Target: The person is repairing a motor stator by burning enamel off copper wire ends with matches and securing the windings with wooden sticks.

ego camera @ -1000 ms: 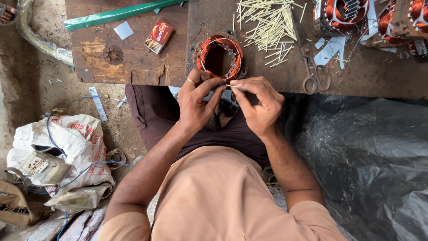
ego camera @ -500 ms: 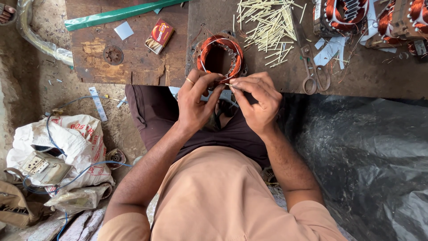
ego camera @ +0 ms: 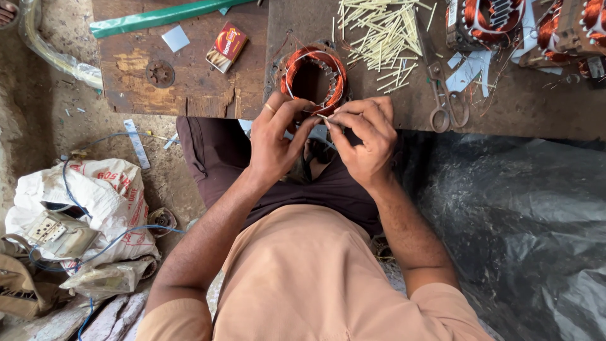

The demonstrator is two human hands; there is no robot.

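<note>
A round motor stator (ego camera: 314, 79) wound with copper wire lies on the wooden bench (ego camera: 196, 82) at its near edge. My left hand (ego camera: 278, 136) and my right hand (ego camera: 363, 136) meet just below it, fingertips pinching a thin pale stick (ego camera: 320, 116) between them. A ring shows on my left hand. The stick's tip sits at the stator's near rim.
A heap of pale sticks (ego camera: 382, 35) and scissors (ego camera: 445, 95) lie right of the stator. More copper-wound motor parts (ego camera: 489, 22) sit at the back right. A small red box (ego camera: 227, 45) and a green strip (ego camera: 161, 16) lie left. White sack (ego camera: 101, 196) on the floor, black plastic sheet (ego camera: 517, 221) right.
Both hands have shifted slightly up toward the stator's near rim while still pinching the stick; the fingers have closed in a little.
</note>
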